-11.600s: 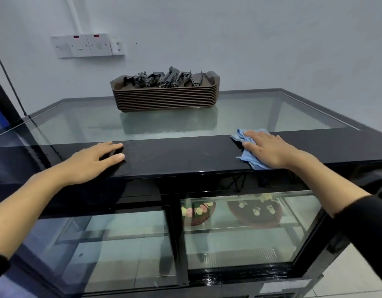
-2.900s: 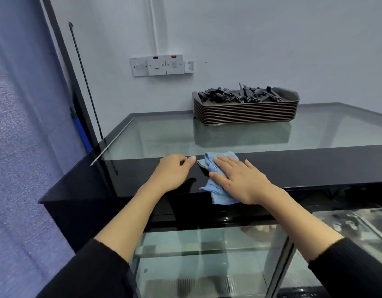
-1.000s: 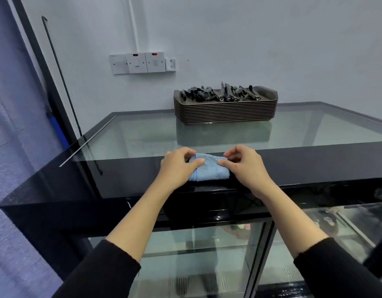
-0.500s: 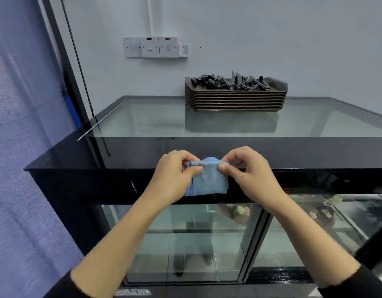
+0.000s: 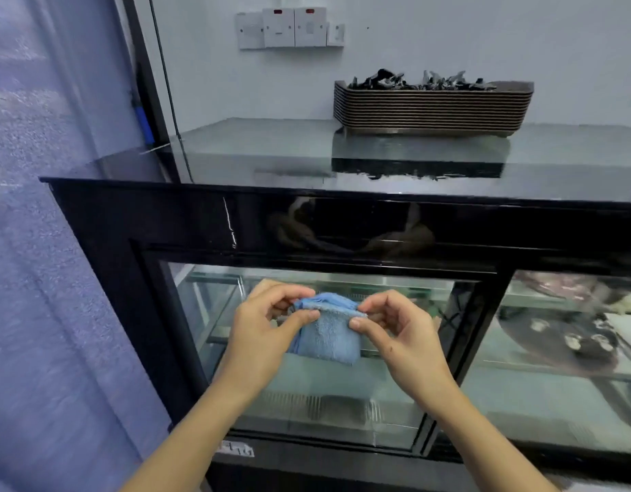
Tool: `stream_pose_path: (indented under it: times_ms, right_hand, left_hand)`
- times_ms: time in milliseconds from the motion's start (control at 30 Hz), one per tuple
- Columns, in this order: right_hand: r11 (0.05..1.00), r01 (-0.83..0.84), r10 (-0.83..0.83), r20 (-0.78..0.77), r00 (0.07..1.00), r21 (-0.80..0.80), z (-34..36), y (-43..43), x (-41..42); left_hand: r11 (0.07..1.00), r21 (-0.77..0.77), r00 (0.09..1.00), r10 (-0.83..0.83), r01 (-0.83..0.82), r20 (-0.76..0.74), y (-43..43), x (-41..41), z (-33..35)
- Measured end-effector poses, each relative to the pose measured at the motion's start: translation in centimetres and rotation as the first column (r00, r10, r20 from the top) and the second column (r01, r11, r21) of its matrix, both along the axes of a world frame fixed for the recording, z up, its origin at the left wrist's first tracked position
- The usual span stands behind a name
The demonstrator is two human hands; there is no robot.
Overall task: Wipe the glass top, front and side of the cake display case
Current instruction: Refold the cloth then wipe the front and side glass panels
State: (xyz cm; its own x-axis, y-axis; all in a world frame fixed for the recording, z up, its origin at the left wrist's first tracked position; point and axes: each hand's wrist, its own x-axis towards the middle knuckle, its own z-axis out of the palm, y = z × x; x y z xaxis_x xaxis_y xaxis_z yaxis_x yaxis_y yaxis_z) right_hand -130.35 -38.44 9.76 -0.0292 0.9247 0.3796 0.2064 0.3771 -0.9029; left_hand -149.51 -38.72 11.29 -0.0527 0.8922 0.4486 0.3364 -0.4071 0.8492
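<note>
a folded blue cloth (image 5: 328, 337) is pinched at its top edge between thumb and fingers of the left hand (image 5: 268, 332) and the right hand (image 5: 401, 335), low in the middle of the frame, in front of the front glass (image 5: 307, 395) of the cake display case (image 5: 165, 221). whether the cloth touches the glass cannot be told. a dark cake (image 5: 569, 344) at the right edge is blurred behind reflections. a small label (image 5: 236, 449) below the glass is unreadable. stacked brown trays (image 5: 433, 108) of hard-to-identify black items rest on the glass top (image 5: 264, 147), upper right.
</note>
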Motion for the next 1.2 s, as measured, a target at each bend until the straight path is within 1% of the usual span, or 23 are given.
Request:
stream_pose_path:
  times_ms: [133,233,367,467,500,567,600,633,667,733,833,867,900,933,967,1033,1067,1100,1133,1200]
  right_hand:
    - [0.969,0.117,-0.124,0.015,0.992,0.218,-6.6,2.0,-0.3]
    - [0.886,0.175,-0.203,0.018,0.979,0.430,-10.6,3.8,-0.4]
    - [0.770,0.176,-0.248,0.033,0.968,0.613,-14.5,5.6,-0.4]
    - [0.687,0.176,-0.313,0.068,0.947,0.705,-14.8,6.3,-0.4]
    - [0.655,0.210,-0.364,0.061,0.929,0.726,-14.3,6.5,-0.4]
    - [0.609,0.291,-0.455,0.025,0.890,0.738,-13.7,6.7,-0.5]
    - [0.601,0.318,-0.475,0.008,0.880,0.733,-13.8,6.8,-0.5]
    - [0.597,0.333,-0.483,-0.004,0.875,0.730,-14.2,6.9,-0.6]
    - [0.591,0.339,-0.489,-0.008,0.872,0.732,-14.5,7.0,-0.7]
    - [0.581,0.340,-0.499,-0.007,0.867,0.740,-15.1,7.1,-0.9]
    - [0.602,0.281,-0.427,0.004,0.904,0.748,-15.5,6.6,-0.5]
    - [0.593,0.255,-0.405,0.009,0.914,0.764,-15.8,6.3,-0.1]
    - [0.564,0.250,-0.414,0.008,0.910,0.787,-16.5,5.9,0.4]
    - [0.508,0.267,-0.461,-0.004,0.888,0.819,-17.3,5.6,1.0]
    - [0.428,0.301,-0.536,-0.029,0.844,0.852,-18.4,5.4,1.8]
    - [0.261,0.367,-0.689,-0.094,0.718,0.893,-20.2,5.5,3.8]
    - [0.203,0.382,-0.744,-0.112,0.659,0.902,-20.7,5.9,4.8]
    - [0.167,0.383,-0.789,-0.110,0.605,0.909,-21.0,6.4,5.7]
    - [0.152,0.373,-0.829,-0.087,0.552,0.915,-21.1,7.0,6.5]
    - [0.174,0.344,-0.893,0.001,0.450,0.923,-20.9,8.0,7.6]
  left_hand:
    - [0.971,0.228,0.998,0.068,-0.065,-0.004,2.0,0.9,-7.2]
    - [0.910,0.402,0.994,0.106,-0.103,0.015,3.8,1.1,-11.7]
    - [0.796,0.589,0.989,0.146,-0.135,0.030,6.1,1.4,-16.4]
    - [0.715,0.679,0.984,0.171,-0.165,0.059,7.4,1.2,-17.6]
    - [0.685,0.703,0.976,0.208,-0.191,0.062,7.5,1.2,-17.3]
    - [0.584,0.771,0.941,0.332,-0.255,0.061,7.4,1.6,-16.6]
    - [0.532,0.808,0.926,0.376,-0.253,0.043,7.2,2.1,-16.6]
    - [0.492,0.844,0.913,0.408,-0.215,-0.006,7.0,2.7,-17.0]
    - [0.474,0.865,0.899,0.432,-0.162,-0.068,6.8,3.3,-17.7]
    - [0.495,0.867,0.879,0.439,-0.064,-0.186,6.9,4.5,-19.4]
    - [0.534,0.844,0.861,0.451,-0.052,-0.233,7.6,5.4,-22.0]
    - [0.555,0.830,0.855,0.452,-0.047,-0.254,7.9,5.5,-22.9]
    - [0.574,0.818,0.840,0.462,-0.040,-0.283,8.0,5.5,-23.9]
    - [0.584,0.811,0.817,0.483,-0.034,-0.314,8.2,5.2,-24.8]
    - [0.586,0.809,0.789,0.510,-0.029,-0.341,8.4,4.6,-25.6]
    - [0.570,0.821,0.735,0.571,-0.035,-0.366,9.1,2.6,-26.6]
    - [0.565,0.824,0.724,0.587,-0.046,-0.362,9.5,1.2,-26.5]
    - [0.563,0.824,0.724,0.595,-0.067,-0.348,9.8,-0.3,-25.8]
    - [0.561,0.823,0.732,0.598,-0.091,-0.326,10.1,-1.9,-24.6]
    - [0.538,0.830,0.739,0.617,-0.148,-0.269,10.9,-5.2,-20.4]
